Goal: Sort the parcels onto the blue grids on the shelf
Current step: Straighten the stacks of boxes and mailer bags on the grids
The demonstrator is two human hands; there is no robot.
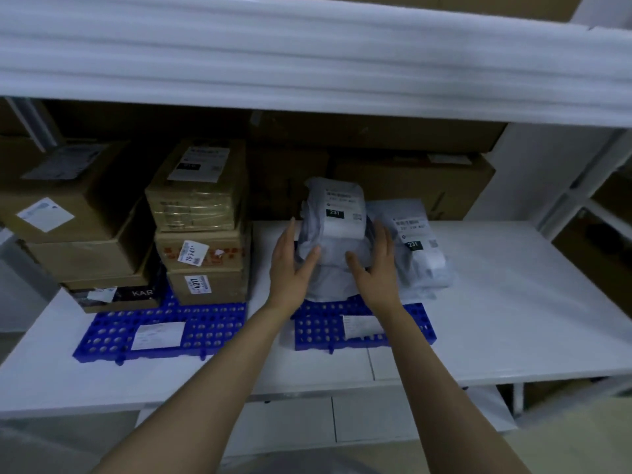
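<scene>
A grey plastic parcel with a white label reading 231 sits on the right blue grid. My left hand touches its left side with straight fingers. My right hand touches its right side, fingers straight too. A second grey parcel, also labelled 231, lies just right of it, partly off the grid. The left blue grid carries stacked cardboard boxes at its back. Each grid has a white paper label on its front part.
The white shelf board extends to the right of the grids. More brown cartons stand along the back of the shelf. A foam-wrapped upper shelf edge hangs low overhead. White uprights frame the right side.
</scene>
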